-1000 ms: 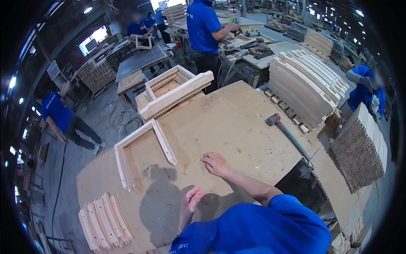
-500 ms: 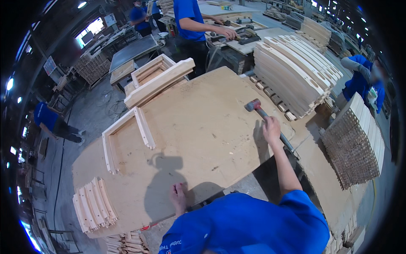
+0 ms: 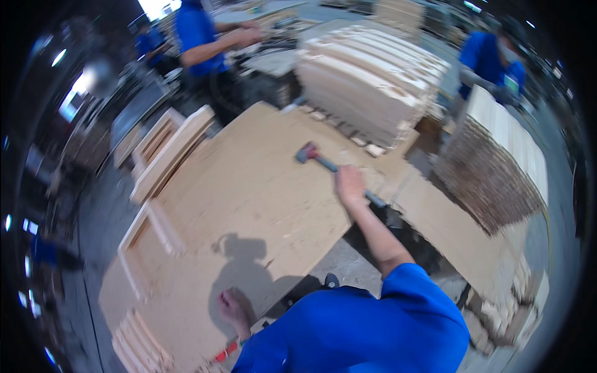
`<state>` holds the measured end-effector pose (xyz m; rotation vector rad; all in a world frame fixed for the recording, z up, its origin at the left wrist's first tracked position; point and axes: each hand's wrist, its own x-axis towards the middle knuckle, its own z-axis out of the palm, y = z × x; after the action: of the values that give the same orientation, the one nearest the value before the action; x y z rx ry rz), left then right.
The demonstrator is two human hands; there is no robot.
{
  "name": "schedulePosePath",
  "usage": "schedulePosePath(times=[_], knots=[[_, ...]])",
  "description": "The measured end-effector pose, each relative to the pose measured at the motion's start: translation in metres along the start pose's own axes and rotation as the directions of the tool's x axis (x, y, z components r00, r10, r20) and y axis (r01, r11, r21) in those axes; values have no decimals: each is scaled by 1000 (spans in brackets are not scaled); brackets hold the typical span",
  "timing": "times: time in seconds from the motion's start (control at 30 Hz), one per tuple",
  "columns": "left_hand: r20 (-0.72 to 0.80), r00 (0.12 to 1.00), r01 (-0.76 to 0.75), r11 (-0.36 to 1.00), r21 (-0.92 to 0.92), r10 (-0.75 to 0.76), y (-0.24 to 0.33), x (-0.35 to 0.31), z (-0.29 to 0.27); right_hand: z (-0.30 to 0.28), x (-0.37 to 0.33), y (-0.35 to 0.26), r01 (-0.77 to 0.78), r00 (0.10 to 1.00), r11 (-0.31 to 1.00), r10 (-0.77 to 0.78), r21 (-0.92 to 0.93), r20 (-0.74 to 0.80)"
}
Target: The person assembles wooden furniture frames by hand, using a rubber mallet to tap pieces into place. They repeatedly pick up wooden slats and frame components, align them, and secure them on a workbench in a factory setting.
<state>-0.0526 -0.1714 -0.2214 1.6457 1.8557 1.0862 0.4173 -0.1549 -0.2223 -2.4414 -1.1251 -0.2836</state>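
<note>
My right hand (image 3: 351,185) is closed around the handle of a hammer (image 3: 323,163) with a dark head and a reddish patch. The hammer lies low over the far right part of the tan worktable (image 3: 249,186), and I cannot tell whether its head touches the surface. Near the front edge, my left hand (image 3: 231,306) has its fingers curled in; whatever may be inside is hidden. Left of it on the table rests a U-shaped wooden frame (image 3: 132,239). Slightly curved wooden slats (image 3: 140,345) lie at the near left corner.
A wooden frame (image 3: 174,152) sits at the table's far left edge. Beyond the far right edge rises a tall stack of curved boards (image 3: 367,81). Another stack of wooden pieces (image 3: 491,161) stands right. Co-workers in blue shirts (image 3: 199,37) are behind the table and at the far right.
The view has swung to the right, so the table and frames appear farther left and blurred. My right hand still grips the hammer near the same part of the table.
</note>
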Motion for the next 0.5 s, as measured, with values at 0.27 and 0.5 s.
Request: schedulePosePath(times=[0.27,0.5], knots=[[264,964,-46,997,60,29,3,10,-17,5,-4,-1,82,992,989,-70,124,-104],[388,917,-102,995,-3,95,12,38,29,-28,-23,21,134,939,966,-51,223,-341]])
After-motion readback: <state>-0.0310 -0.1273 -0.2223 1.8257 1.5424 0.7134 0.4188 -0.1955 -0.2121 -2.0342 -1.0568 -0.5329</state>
